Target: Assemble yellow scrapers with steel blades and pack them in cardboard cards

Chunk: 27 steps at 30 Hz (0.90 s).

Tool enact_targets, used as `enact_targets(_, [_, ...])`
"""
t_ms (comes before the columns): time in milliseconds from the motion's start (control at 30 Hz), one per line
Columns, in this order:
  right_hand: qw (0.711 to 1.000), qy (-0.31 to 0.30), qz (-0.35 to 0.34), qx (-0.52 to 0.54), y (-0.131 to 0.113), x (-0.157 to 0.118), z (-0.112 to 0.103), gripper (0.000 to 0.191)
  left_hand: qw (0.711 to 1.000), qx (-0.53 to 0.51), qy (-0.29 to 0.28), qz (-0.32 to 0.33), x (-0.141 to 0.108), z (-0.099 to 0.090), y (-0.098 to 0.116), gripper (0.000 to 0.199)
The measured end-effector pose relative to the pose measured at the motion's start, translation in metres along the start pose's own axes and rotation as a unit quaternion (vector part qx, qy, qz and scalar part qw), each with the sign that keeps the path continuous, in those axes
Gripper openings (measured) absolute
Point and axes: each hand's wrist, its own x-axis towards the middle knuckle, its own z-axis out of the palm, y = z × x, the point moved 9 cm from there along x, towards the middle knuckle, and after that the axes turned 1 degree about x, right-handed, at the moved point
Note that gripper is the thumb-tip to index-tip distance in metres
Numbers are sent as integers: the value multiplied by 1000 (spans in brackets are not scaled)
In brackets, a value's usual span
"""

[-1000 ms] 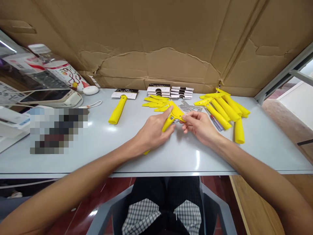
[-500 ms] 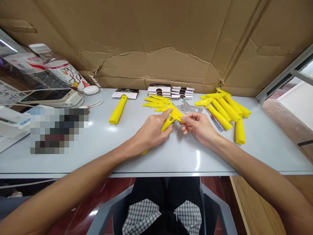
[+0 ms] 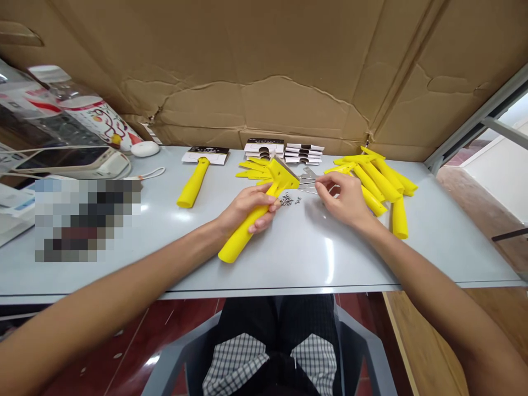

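Observation:
My left hand [image 3: 258, 206] is wrapped round the handle of a yellow scraper [image 3: 237, 242], whose wide head points up and away from me with a metal strip along its edge. Just right of that head, my right hand [image 3: 340, 195] has its thumb and index finger drawn together at the loose metal plates [image 3: 307, 179]. Whatever lies between those fingertips is too small to make out. Small screws [image 3: 286, 199] lie in a pile beside the scraper's neck. Behind the head, several flat yellow pieces [image 3: 251, 168] are heaped.
Several yellow scraper handles [image 3: 377, 179] are piled at the right. On the left lies another yellow handle [image 3: 193, 184] with a card [image 3: 206, 155]. Folded cards [image 3: 264, 147] are stacked along the cardboard wall [image 3: 247, 66]. A phone [image 3: 66, 159] and bottles [image 3: 94, 113] crowd the far left.
My right hand has left the scraper's head and moved slightly right to the metal plates. My left hand has shifted down onto the handle, and the scraper has turned, uncovering the screws.

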Motion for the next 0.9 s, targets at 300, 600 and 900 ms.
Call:
enact_targets(300, [988, -88, -76, -102, 2, -3, 18, 18, 987, -93, -128, -41, 3, 10, -14, 23])
enact_targets(600, [985, -107, -85, -106, 2, -5, 25, 20, 991, -71, -99, -52, 0, 5, -19, 33])
enact_targets(900, [966, -144, -113, -184, 0, -13, 42, 28, 995, -58, -45, -71, 0, 2, -20, 29])
